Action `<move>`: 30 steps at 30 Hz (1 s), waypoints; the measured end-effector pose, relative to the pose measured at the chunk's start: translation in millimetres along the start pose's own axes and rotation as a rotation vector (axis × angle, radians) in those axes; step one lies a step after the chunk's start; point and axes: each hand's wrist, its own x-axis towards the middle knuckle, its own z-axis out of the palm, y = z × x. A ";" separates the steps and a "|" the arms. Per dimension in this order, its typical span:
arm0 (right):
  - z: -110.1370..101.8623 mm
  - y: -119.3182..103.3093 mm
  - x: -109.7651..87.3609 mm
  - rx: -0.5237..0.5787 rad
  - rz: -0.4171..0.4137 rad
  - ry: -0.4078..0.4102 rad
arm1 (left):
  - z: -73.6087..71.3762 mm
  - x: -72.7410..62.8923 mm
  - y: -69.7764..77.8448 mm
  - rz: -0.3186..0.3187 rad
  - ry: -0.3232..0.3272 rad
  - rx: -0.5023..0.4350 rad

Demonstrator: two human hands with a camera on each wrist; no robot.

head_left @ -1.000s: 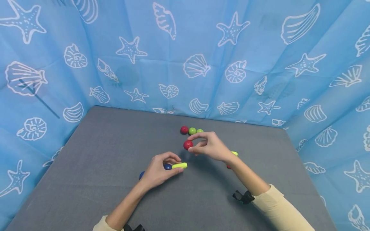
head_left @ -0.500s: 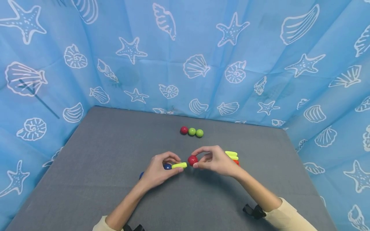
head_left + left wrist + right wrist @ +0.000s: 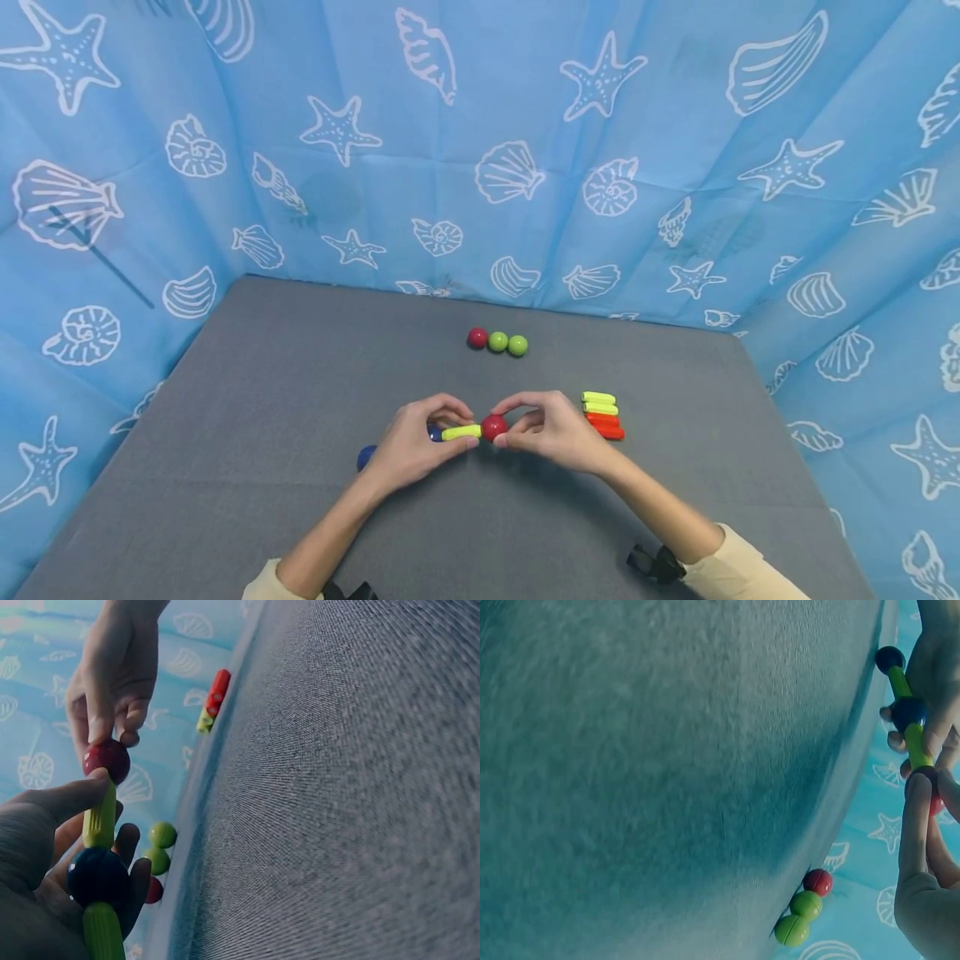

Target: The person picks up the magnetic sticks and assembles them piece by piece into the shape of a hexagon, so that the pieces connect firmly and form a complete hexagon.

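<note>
My left hand (image 3: 408,437) grips a chain of rods and balls. Its yellow-green rod (image 3: 461,432) points right, pinched near the end by thumb and fingers. Behind it come a dark blue ball (image 3: 99,876), a second yellow-green rod (image 3: 900,682) and another blue ball (image 3: 890,659), the last best seen in the right wrist view. Between thumb and fingers, my right hand (image 3: 558,429) pinches a shiny red ball (image 3: 494,427) at the tip of the first rod. Ball and rod look in contact; whether they are joined cannot be told.
Farther back on the grey table (image 3: 300,358), a red ball (image 3: 477,337) and two green balls (image 3: 507,342) lie in a touching row. To the right, two yellow-green rods (image 3: 600,409) and red-orange rods (image 3: 604,426) lie side by side. A blue shell-print curtain (image 3: 450,192) surrounds the table.
My right hand has brought the red ball down toward the front and then slightly left, to the rod's end. The left hand has stayed almost still with its chain.
</note>
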 end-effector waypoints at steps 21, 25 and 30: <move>18.5 6.5 6.4 0.145 0.066 -0.065 | 2.2 0.4 -5.6 0.039 -0.019 -0.018; 14.6 7.4 4.4 0.130 0.073 -0.059 | 2.8 -0.3 -6.5 0.039 -0.028 -0.010; 3.6 4.4 -0.3 0.094 0.057 -0.024 | 4.0 -0.2 -6.9 0.008 -0.038 -0.006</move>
